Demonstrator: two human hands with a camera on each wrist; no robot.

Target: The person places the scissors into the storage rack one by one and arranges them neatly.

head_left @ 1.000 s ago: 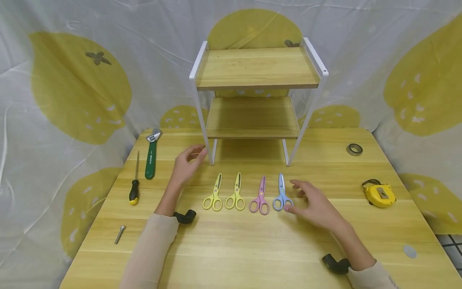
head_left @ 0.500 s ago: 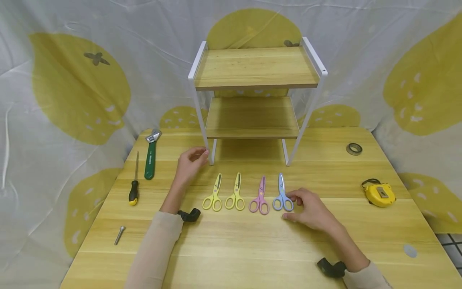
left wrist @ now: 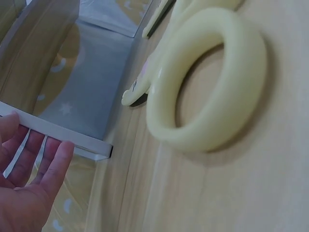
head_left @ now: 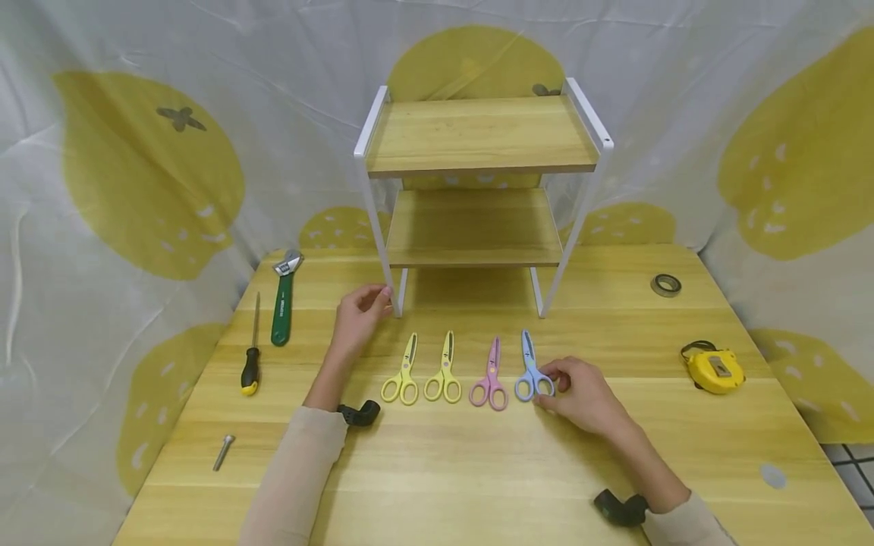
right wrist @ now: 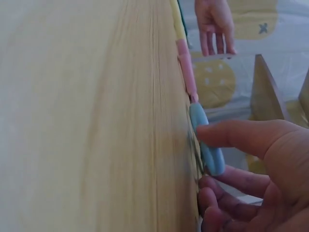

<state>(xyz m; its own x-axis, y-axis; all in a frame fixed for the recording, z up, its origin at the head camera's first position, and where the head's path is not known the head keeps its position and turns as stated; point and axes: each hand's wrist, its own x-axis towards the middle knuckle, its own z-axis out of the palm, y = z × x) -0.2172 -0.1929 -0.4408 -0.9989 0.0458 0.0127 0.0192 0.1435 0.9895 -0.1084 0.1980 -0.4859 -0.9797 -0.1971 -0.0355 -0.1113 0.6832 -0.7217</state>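
Pale wood-grain tabletop point(head_left: 437, 470), white fruit-print curtain point(head_left: 293, 167) behind shelf | two-tier wooden shelf point(head_left: 478, 136), white-framed | blue plastic scissors point(head_left: 530, 368): before shelf's right front leg point(head_left: 568, 243), long axis shelfward, blades beyond grip | nearer right hand point(head_left: 583, 394): pinching handle loop | left hand point(head_left: 358, 318): holding left front leg point(head_left: 376, 220)

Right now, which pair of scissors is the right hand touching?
The blue scissors, rightmost in the row; the pink pair and both yellow pairs lie farther left, untouched.
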